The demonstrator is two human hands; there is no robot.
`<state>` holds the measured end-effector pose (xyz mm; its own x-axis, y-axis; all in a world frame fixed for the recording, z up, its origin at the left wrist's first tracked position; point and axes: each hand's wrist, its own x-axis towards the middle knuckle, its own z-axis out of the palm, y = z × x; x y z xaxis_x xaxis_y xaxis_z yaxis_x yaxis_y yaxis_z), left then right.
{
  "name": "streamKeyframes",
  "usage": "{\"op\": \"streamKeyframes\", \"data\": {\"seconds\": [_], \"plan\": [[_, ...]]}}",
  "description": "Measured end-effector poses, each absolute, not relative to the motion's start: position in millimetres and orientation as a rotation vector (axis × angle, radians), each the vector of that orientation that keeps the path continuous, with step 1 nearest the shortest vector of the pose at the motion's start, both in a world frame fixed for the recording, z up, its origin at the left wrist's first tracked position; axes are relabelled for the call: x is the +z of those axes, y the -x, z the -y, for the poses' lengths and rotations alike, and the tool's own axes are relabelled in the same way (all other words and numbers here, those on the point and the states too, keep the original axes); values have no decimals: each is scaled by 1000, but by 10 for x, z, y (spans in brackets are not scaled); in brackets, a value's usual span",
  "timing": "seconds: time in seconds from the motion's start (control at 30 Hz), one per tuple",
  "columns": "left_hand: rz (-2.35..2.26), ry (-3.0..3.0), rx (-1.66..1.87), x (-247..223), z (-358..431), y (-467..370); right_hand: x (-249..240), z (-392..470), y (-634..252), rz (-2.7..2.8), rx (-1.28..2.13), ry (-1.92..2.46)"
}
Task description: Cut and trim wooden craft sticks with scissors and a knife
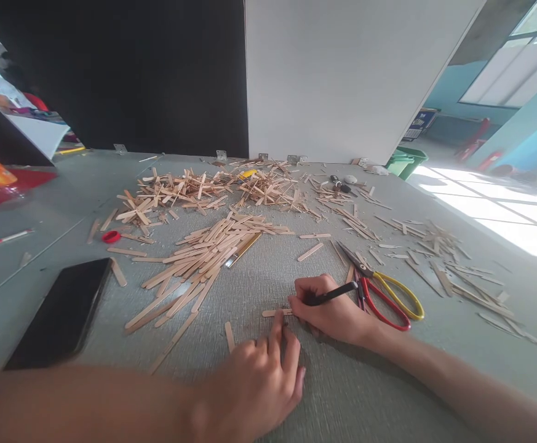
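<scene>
A small wooden craft stick (272,314) lies flat on the grey table. The index fingertip of my left hand (261,372) holds it down, the other fingers curled beneath. Around a black pen (333,294) my right hand (326,314) is closed, over the stick's right end; the pen's tip is hidden behind the fingers. Scissors (381,286) with one red and one yellow handle lie open just right of that hand. Another short craft stick (229,336) rests beyond my left knuckles. A fanned pile of craft sticks (208,252) spreads ahead to the left, partly over a yellow-edged strip (244,249).
A black phone (60,314) lies at left, near a red ring (111,236). Heaps of broken sticks (194,187) cover the back, with keys (341,184) to their right. More pieces (475,289) litter the right side. An upright black-and-white panel (314,80) stands behind.
</scene>
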<state>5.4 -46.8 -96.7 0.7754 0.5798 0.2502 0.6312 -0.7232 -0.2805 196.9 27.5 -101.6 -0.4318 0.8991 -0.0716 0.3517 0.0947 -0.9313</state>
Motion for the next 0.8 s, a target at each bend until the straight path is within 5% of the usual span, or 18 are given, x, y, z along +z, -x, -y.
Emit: {"op": "streamKeyframes", "data": {"seconds": [0.8], "plan": [[906, 2599, -261, -984, 476, -60, -1055, -266, -1972, 1775, 1351, 1226]]}}
